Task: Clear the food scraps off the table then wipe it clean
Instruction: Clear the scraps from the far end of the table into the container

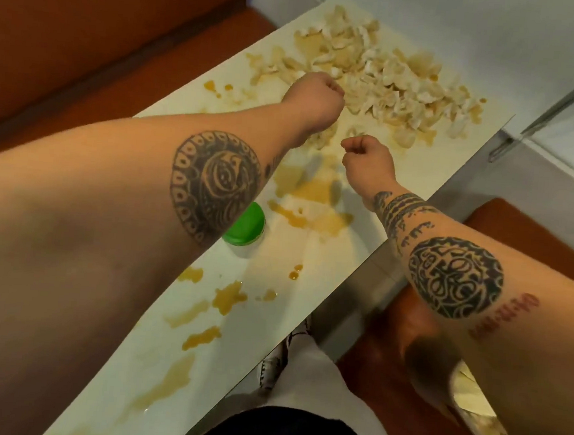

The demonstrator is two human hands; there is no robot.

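A heap of pale food scraps (393,74) covers the far end of the white table (270,319). Yellow-orange sauce spills (313,216) run down the table's length. My left hand (313,99) is at the near left edge of the heap, its fingers curled into a fist. My right hand (369,158) hovers just short of the heap above a few loose scraps, fingers curled too, thumb against the forefinger. Both hands show their backs, so anything inside them is hidden.
A container with a green lid (245,227) stands on the table, partly under my left forearm. Orange seats flank the table at left (86,47) and right (373,327). A dish with pale scraps (470,396) peeks from under my right arm.
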